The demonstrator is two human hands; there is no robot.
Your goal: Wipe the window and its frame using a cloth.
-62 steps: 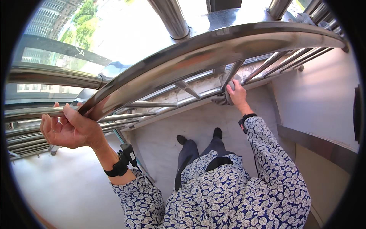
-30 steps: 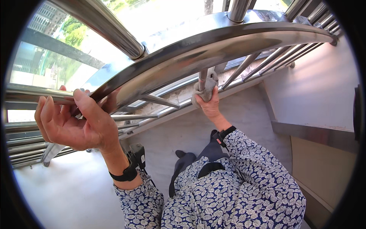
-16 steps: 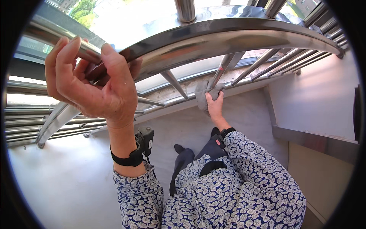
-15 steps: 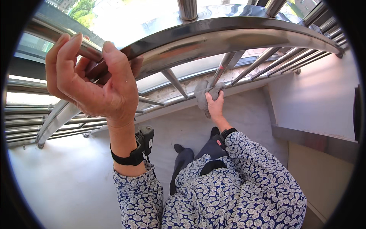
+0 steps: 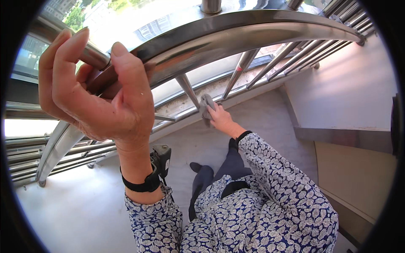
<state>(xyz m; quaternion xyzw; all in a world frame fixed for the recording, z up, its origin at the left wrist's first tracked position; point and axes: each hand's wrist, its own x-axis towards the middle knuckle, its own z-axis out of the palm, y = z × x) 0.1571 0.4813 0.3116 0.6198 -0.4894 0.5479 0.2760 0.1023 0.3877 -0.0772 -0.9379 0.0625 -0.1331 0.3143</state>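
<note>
My left hand is large in the upper left, its fingers curled about the broad curved metal handrail, with the thumb lying across it. Farther down, my right hand grips a bunched grey cloth. The cloth presses against the low bottom bar of the railing, beside the foot of a slanting metal baluster. My right fingers are partly hidden by the cloth.
More balusters run along the railing to the right. Behind it is a bright window. A white ledge stands at the right, above a beige panel. My feet are on the pale floor. A black strap with a small device is on my left wrist.
My right hand and the grey cloth have moved left along the bottom bar, from one baluster to the one beside it. My left hand keeps its hold on the handrail. The view has shifted slightly.
</note>
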